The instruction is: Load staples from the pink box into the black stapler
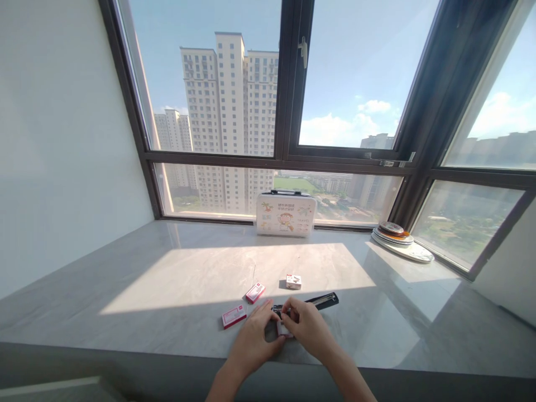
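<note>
An opened black stapler (326, 301) lies on the sill, its long channel with a metal rod pointing right and away from me. My left hand (255, 338) curls around its near end, fingertips against the black part. My right hand (309, 328) pinches at that same end; what its fingertips hold is too small and covered to make out. Below the fingers is a small white and pink box (284, 329), partly hidden by both hands. Two pink and white staple boxes, one nearer (234, 316) and one farther (255, 292), lie left of the stapler.
A small white box with a picture (293, 281) stands beyond the stapler. Against the window is a white carry case (286, 216) with cartoon prints. Stacked plates or lids (397, 240) lie at the right corner. The marble sill (176, 329) ends in a front edge near my wrists.
</note>
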A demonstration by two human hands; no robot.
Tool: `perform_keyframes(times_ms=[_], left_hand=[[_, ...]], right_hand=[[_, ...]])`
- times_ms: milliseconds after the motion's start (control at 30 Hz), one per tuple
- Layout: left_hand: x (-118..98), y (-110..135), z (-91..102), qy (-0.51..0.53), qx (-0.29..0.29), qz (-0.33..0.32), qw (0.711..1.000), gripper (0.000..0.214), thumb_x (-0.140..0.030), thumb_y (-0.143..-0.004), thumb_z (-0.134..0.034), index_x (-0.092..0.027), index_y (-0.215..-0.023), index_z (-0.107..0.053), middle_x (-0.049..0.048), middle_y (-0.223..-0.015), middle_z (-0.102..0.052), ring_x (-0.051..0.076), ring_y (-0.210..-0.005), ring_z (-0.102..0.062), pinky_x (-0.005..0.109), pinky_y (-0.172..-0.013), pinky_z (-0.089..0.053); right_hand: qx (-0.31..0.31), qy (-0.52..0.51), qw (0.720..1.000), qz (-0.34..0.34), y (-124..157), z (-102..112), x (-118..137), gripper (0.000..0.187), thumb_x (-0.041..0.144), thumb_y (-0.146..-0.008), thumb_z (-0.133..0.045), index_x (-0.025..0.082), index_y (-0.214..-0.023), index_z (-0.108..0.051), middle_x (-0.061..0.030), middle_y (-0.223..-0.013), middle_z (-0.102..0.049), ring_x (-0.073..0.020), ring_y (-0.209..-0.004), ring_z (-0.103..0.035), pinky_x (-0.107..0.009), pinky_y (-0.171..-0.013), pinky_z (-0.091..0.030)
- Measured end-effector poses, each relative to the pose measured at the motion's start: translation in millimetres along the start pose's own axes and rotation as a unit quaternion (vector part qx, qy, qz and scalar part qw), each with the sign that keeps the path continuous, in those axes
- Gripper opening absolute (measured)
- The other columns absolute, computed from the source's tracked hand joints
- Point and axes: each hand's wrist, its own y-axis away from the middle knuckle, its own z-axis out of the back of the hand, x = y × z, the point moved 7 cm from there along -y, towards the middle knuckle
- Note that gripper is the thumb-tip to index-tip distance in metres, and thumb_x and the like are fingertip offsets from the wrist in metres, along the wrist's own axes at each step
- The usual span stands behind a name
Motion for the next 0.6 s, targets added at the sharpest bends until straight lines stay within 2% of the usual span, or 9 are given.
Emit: perform_keyframes(times_ms=[133,267,333,400,467,533,600], left_hand=[[-2,1,0.6,0.006,-0.017,-0.023,1.0,0.026,-0.03,-0.075,-0.073,-0.029,-0.1,-0.067,0.0027,-0.154,-0.048,0.028,-0.144,-0.04,0.04,-0.118,-0.035],[-14,8,12.0,0.008,-0.05,-0.057,0.997,0.028,-0.027,-0.073,-0.074,-0.027,-0.099,-0.064,0.0045,-0.149,-0.051,0.029,-0.141,-0.042,0.04,-0.115,-0.037],[-18,13,19.7,-0.004,-0.082,-0.064,0.995,0.024,-0.029,-0.076,-0.073,-0.025,-0.097,-0.062,0.0062,-0.134,-0.06,0.028,-0.13,-0.05,0.039,-0.109,-0.041],[-18,16,22.6,-0.027,-0.102,-0.046,0.993,0.011,-0.034,-0.087,-0.063,-0.024,-0.087,-0.059,0.0048,-0.106,-0.066,0.024,-0.108,-0.058,0.037,-0.095,-0.045],[-16,17,18.3,-0.061,-0.098,-0.02,0.993,0.026,-0.035,-0.096,-0.05,-0.023,-0.074,-0.056,0.002,-0.083,-0.063,0.021,-0.088,-0.059,0.034,-0.083,-0.044],[-16,15,10.0,-0.094,-0.087,-0.007,0.992,0.032,-0.033,-0.098,-0.045,-0.022,-0.069,-0.055,0.001,-0.074,-0.059,0.021,-0.08,-0.056,0.033,-0.076,-0.04],[-19,12,2.1,-0.116,-0.086,-0.004,0.99,0.03,-0.029,-0.097,-0.045,-0.022,-0.07,-0.056,0.0012,-0.075,-0.06,0.021,-0.08,-0.056,0.033,-0.074,-0.037]], right_hand=[[0.068,0.066,0.995,-0.004,11,-4,-6,0.005,0.022,-0.083,-0.064,0.022,-0.083,-0.07,0.0017,-0.069,-0.066,-0.0135,-0.065,-0.057,-0.024,-0.058,-0.027],[0.047,0.06,0.997,-0.022,20,1,-15,0.011,0.031,-0.091,-0.06,0.023,-0.09,-0.067,0.0018,-0.07,-0.065,-0.0148,-0.067,-0.058,-0.024,-0.058,-0.027],[0.013,0.069,0.996,-0.061,26,11,-32,0.019,0.037,-0.095,-0.055,0.022,-0.089,-0.064,0.001,-0.069,-0.065,-0.0158,-0.065,-0.058,-0.025,-0.058,-0.028],[-0.014,0.102,0.988,-0.112,32,23,-55,0.03,0.042,-0.099,-0.048,0.021,-0.082,-0.061,-0.0014,-0.069,-0.066,-0.0172,-0.065,-0.059,-0.027,-0.059,-0.028],[-0.017,0.139,0.979,-0.151,36,30,-74,0.042,0.046,-0.102,-0.04,0.021,-0.075,-0.06,-0.0053,-0.072,-0.069,-0.0199,-0.069,-0.062,-0.029,-0.061,-0.029],[0.001,0.161,0.973,-0.165,38,28,-82,0.051,0.05,-0.104,-0.035,0.021,-0.071,-0.061,-0.0089,-0.077,-0.071,-0.0231,-0.076,-0.065,-0.03,-0.063,-0.03],[0.015,0.167,0.973,-0.156,37,20,-78,0.055,0.052,-0.104,-0.032,0.021,-0.071,-0.064,-0.0107,-0.081,-0.073,-0.0251,-0.081,-0.067,-0.03,-0.063,-0.03]])
